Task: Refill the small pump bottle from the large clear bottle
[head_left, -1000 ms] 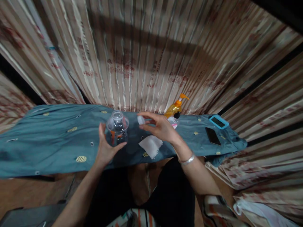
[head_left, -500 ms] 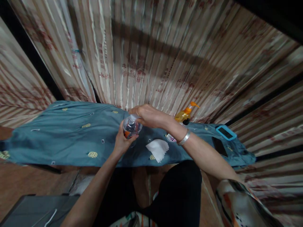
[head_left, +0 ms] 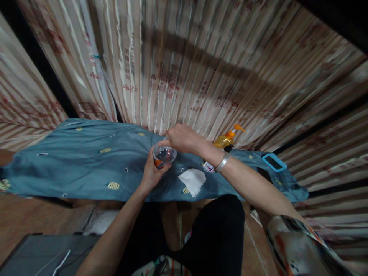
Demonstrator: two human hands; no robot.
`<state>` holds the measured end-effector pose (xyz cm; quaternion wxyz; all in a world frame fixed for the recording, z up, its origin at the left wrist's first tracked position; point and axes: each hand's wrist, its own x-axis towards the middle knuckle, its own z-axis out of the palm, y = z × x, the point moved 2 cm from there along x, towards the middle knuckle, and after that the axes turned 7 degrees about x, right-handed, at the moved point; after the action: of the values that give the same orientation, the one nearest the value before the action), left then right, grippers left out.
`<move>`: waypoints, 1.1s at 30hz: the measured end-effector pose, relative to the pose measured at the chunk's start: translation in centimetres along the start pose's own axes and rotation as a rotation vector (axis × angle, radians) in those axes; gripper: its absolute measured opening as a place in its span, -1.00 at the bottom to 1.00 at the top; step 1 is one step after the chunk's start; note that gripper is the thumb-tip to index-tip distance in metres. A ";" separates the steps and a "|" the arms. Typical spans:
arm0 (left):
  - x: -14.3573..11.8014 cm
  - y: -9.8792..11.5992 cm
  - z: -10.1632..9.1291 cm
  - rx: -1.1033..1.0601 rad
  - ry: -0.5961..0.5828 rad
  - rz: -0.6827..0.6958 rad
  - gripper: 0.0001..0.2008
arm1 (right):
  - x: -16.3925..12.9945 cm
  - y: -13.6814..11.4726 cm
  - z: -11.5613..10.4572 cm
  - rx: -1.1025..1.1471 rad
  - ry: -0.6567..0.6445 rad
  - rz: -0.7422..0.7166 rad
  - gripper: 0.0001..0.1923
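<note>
The left hand (head_left: 151, 174) wraps the clear plastic bottle (head_left: 163, 156), upright on the teal patterned cloth (head_left: 86, 161); the right hand (head_left: 181, 138) has its fingers pinched over the neck. Best kept steady below — turning from the top only — beside the white tissue (head_left: 193, 181).

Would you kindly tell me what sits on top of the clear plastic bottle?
The right hand covers the clear plastic bottle top; whatever lies beneath is hidden. The left hand holds its side.

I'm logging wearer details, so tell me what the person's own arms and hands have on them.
Both forearms are bare, no gloves. The right hand has a silver metal bangle at the wrist; a patterned white, orange and black sleeve shows near that elbow. The left hand wears nothing visible.
</note>
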<state>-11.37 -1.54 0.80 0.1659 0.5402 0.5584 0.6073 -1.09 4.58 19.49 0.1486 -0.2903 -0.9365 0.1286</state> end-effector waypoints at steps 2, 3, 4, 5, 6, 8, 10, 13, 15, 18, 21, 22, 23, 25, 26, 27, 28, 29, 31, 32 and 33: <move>0.1 -0.1 -0.1 0.003 0.003 -0.008 -0.16 | -0.1 -0.2 -0.2 -0.036 -0.045 0.004 -0.78; 0.1 -0.2 -0.1 0.005 0.007 -0.016 -0.15 | -0.3 -0.4 -0.4 -0.055 -0.080 -0.003 -0.77; 0.1 -0.2 -0.2 0.006 0.009 -0.024 -0.13 | -0.4 -0.5 -0.7 -0.067 -0.111 -0.015 -0.75; 0.1 -0.3 -0.2 0.007 0.010 -0.033 -0.12 | -0.6 -0.7 -1.1 -0.076 -0.145 -0.029 -0.71; 0.1 -0.2 -0.3 0.009 0.007 -0.039 -0.11 | -0.8 -0.8 -1.3 -0.087 -0.178 -0.043 -0.70; 0.1 -0.2 -0.2 0.015 -0.004 -0.044 -0.12 | -0.9 -1.0 -1.7 -0.114 -0.230 -0.054 -0.79; 0.0 -0.1 -0.2 0.020 -0.009 -0.042 -0.14 | -0.9 -1.1 -1.7 -0.143 -0.241 -0.035 -0.89; 0.1 -0.3 -0.2 0.019 -0.001 -0.053 -0.12 | -0.2 -1.3 -1.4 -0.149 -0.195 0.003 -0.75; 0.2 -0.5 -0.3 0.038 0.009 -0.077 -0.09 | 0.2 -1.2 -1.3 -0.122 -0.152 0.026 -0.71; 0.4 -0.6 -0.7 0.081 0.003 -0.119 -0.06 | -0.5 -0.1 -1.0 -0.041 -0.090 0.079 -0.63; 0.5 -0.4 -1.0 0.116 -0.009 -0.114 -0.01 | -3.9 2.4 0.8 0.061 0.019 0.202 -0.54; 0.5 -0.3 -1.1 0.124 -0.011 -0.112 0.03 | -5.6 3.3 2.1 0.081 0.063 0.270 -0.56; 0.5 -0.3 -1.1 0.128 -0.014 -0.112 0.07 | -7.6 4.3 3.7 0.092 0.103 0.354 -0.59; 0.4 -0.4 -1.0 0.126 -0.018 -0.118 0.16 | -11.7 5.8 7.7 0.105 0.160 0.498 -0.62; 0.3 -0.5 -0.9 0.119 -0.019 -0.119 0.19 | -13.5 6.4 9.8 0.113 0.178 0.553 -0.60; 0.1 -0.6 -0.7 0.111 -0.018 -0.118 0.21 | -15.1 6.9 11.8 0.126 0.198 0.598 -0.58; 0.0 -0.8 -0.6 0.102 -0.016 -0.122 0.21 | -16.4 7.4 13.5 0.147 0.217 0.625 -0.57; -0.2 -1.0 -0.4 0.098 -0.014 -0.141 0.19 | -17.3 7.8 14.9 0.174 0.243 0.639 -0.57; -0.5 -1.4 -0.2 0.109 -0.011 -0.218 0.07 | -18.0 8.5 16.3 0.252 0.308 0.639 -0.63; -0.6 -1.5 -0.2 0.122 -0.012 -0.262 -0.01 | -17.8 8.9 16.4 0.304 0.344 0.625 -0.65; -0.8 -1.5 -0.1 0.132 -0.013 -0.298 -0.08 | -17.4 9.1 16.2 0.362 0.384 0.605 -0.66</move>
<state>-11.78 -1.70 -0.84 0.2220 0.4652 0.6699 0.5344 11.49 -0.82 -1.97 0.3252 -0.5410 -0.7260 0.2728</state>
